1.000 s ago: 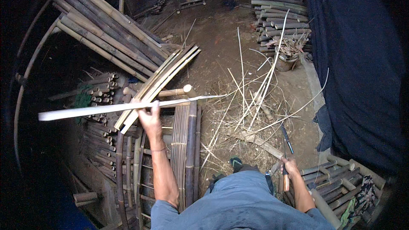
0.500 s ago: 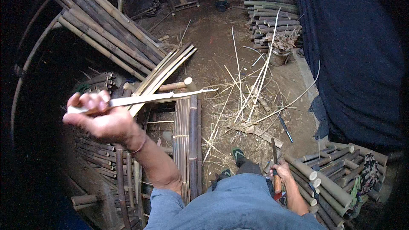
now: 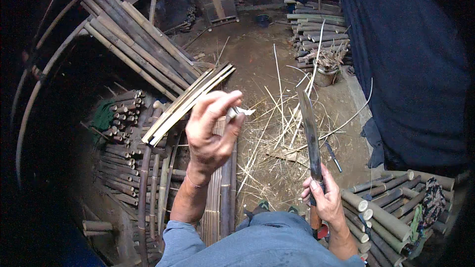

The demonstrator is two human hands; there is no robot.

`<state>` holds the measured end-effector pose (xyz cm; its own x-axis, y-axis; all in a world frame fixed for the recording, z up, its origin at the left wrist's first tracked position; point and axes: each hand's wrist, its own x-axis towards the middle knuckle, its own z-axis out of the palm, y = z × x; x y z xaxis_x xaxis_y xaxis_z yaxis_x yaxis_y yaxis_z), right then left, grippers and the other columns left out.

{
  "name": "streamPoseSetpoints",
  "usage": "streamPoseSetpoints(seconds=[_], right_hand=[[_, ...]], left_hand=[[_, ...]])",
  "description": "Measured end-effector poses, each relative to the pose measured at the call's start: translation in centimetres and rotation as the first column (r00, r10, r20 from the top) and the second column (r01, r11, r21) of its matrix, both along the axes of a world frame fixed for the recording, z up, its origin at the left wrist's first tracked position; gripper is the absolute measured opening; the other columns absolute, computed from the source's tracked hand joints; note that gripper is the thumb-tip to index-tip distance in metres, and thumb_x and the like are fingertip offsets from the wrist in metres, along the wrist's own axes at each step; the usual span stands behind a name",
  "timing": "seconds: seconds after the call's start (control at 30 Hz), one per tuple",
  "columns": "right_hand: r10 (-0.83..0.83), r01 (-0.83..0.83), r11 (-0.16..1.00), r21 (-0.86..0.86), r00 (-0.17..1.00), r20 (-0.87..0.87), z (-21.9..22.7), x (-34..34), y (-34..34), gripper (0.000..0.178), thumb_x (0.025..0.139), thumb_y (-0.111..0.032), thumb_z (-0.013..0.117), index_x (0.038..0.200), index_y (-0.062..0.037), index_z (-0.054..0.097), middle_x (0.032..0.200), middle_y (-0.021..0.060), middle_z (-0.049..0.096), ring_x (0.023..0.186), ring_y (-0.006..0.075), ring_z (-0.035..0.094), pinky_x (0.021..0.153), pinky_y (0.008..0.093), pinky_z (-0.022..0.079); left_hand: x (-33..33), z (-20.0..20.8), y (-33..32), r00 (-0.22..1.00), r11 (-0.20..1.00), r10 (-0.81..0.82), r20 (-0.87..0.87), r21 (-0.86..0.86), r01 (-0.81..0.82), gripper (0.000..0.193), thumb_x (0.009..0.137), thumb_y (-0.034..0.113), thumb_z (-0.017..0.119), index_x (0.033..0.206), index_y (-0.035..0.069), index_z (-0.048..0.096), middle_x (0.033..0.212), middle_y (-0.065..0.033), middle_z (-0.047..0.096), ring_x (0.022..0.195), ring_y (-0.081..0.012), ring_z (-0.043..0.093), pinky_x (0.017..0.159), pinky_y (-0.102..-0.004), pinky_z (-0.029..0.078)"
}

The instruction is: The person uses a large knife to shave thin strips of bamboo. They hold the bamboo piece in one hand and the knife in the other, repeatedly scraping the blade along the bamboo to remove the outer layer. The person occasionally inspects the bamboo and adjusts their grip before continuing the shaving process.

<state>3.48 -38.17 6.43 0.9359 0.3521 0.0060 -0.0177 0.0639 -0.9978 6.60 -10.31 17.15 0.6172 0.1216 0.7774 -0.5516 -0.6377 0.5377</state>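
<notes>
My left hand (image 3: pixel 210 136) is raised in front of my chest, its thumb and fingers closed on a pale bamboo strip (image 3: pixel 238 112). Seen nearly end-on, the strip shows only a short piece, with a ragged tip pointing right. A machete (image 3: pixel 311 136) stands upright in my right hand (image 3: pixel 324 198). Its long dark blade points away from me, and the fingers wrap around the place where blade and brown wooden handle meet. Below the left hand runs a bench of narrow bamboo slats (image 3: pixel 212 200) beside a thick dark bamboo pole (image 3: pixel 226 193).
Split bamboo pieces (image 3: pixel 190 101) lie slanted at left, near long stacked poles (image 3: pixel 141 39). Thin shavings (image 3: pixel 277 128) litter the ground ahead, with a dark knife-like tool (image 3: pixel 333 157) beside them. Cut bamboo (image 3: pixel 383 212) is piled right, below a dark hanging cloth (image 3: pixel 401 79).
My left hand has swung right and toward the middle with the strip, which has turned end-on. My right hand has lifted the machete forward from beside my hip.
</notes>
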Motion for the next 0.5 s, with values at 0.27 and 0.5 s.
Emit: streamPoseSetpoints(seconds=[0.27,0.5], right_hand=[[0.297,-0.274,0.947,-0.169,0.946,0.128,8.2,-0.3,-3.1,0.031,0.101,-0.016,0.043,0.117,0.0053,0.058,0.074,0.0023,0.058,0.059,0.0075,0.056,0.055,0.0229,0.048],[0.293,-0.261,0.948,-0.179,0.938,0.183,7.7,0.1,-4.6,0.02,0.095,-0.008,0.052,0.107,0.0053,0.06,0.073,0.0182,0.059,0.061,0.0267,0.061,0.058,0.0366,0.048]], left_hand=[[-3.3,-3.9,-9.4,0.986,0.948,-0.129,-0.102,-0.305,0.092,0.031,0.076,-0.006,0.075,0.099,0.0,0.055,0.093,-0.0088,0.062,0.097,-0.0167,0.066,0.088,-0.0292,0.053],[-3.8,-5.6,-12.1,0.967,0.972,-0.171,-0.189,-0.195,0.134,0.036,0.072,-0.014,0.07,0.099,0.002,0.052,0.096,-0.0068,0.056,0.102,-0.0227,0.063,0.093,-0.0365,0.05]])
